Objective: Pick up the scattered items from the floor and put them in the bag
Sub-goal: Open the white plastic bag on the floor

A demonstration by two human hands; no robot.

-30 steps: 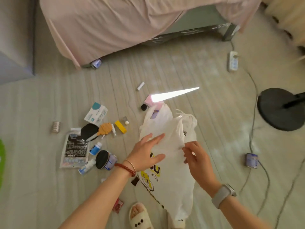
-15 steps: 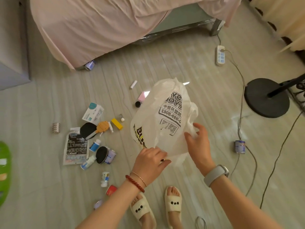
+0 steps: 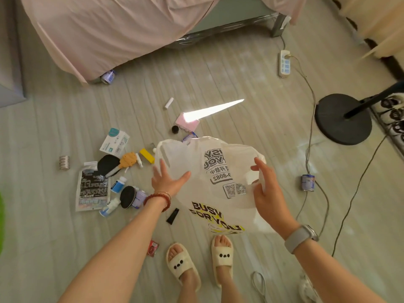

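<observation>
Head view: left hand (image 3: pixel 168 182) flat, fingers spread against bag (image 3: pixel 218 184); right hand (image 3: pixel 267 193) grip pinching bag edge.

bag (image 3: pixel 220 171) is that thin see-through white plastic, crinkly with a slight sheen, black and yellow print on it. floor (image 3: pixel 218 68) looks like pale wood-grain boards, smooth, kinda glossy where the sun hits. bed cover (image 3: pixel 113 29) is soft pink cloth, matt, and the bed frame (image 3: pixel 229 29) under it shiny metal. slippers (image 3: pixel 182 265) are fuzzy cream fabric. fan base (image 3: pixel 341 121) matt black. the pouch (image 3: pixel 93 189) on the floor is glossy foil-looking plastic, the box (image 3: pixel 114 142) next to it is card
</observation>
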